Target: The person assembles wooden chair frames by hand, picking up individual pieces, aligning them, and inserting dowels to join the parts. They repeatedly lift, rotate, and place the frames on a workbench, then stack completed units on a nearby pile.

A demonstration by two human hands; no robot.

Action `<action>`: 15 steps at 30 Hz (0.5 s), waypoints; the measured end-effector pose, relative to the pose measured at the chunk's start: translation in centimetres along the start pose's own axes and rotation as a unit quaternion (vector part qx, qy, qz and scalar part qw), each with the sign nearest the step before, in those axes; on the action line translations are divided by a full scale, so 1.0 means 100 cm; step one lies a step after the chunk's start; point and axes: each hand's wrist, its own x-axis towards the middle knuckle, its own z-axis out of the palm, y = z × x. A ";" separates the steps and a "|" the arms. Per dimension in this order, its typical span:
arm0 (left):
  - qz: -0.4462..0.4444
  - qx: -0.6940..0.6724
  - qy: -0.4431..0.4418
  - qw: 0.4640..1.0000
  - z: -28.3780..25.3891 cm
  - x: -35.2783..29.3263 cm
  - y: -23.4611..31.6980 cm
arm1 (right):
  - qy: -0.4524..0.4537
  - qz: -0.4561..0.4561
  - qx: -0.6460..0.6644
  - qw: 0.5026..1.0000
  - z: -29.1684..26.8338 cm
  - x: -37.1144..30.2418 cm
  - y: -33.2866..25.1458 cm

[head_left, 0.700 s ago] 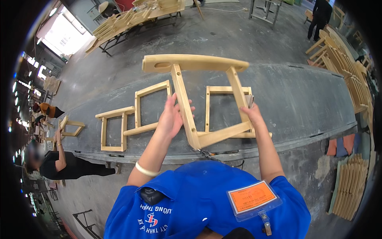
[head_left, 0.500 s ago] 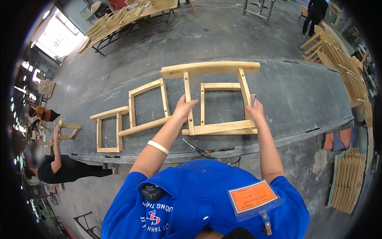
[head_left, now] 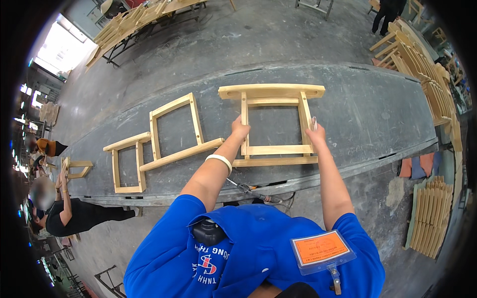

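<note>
A pale wooden chair frame (head_left: 272,92) lies flat on the long dark workbench (head_left: 377,114) in front of me. My left hand (head_left: 240,130) grips its left upright. My right hand (head_left: 315,132) grips its right upright, with a small pale piece pinched between the fingers. A second, longer wooden frame (head_left: 164,144) lies flat on the bench to the left, its near rail touching the frame I hold.
A power tool with a hose (head_left: 253,191) hangs at the bench's front edge. Stacks of wooden chair parts (head_left: 427,79) line the right side, more slats (head_left: 430,218) stand lower right. A person in black (head_left: 74,216) works at lower left. Another person (head_left: 385,10) stands far off.
The frame I hold was tilted up off the bench and has come down flat onto it. Both hands have stayed on its uprights.
</note>
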 end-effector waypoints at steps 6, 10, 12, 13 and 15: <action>0.154 0.128 0.140 0.970 0.017 0.002 -0.024 | 0.025 -0.007 -0.061 0.998 0.004 -0.007 0.002; 0.111 0.083 0.067 0.988 0.012 -0.005 -0.014 | 0.024 -0.008 -0.087 0.996 0.008 -0.009 -0.001; 0.076 0.052 0.023 0.995 0.005 -0.009 -0.011 | 0.028 -0.005 -0.112 0.993 0.011 -0.010 -0.002; 0.065 0.049 0.009 0.997 0.001 -0.010 -0.010 | 0.030 -0.001 -0.125 0.992 0.012 -0.011 -0.002; 0.065 0.071 0.002 0.995 -0.003 -0.014 -0.009 | 0.032 0.010 -0.142 0.989 0.014 -0.011 -0.001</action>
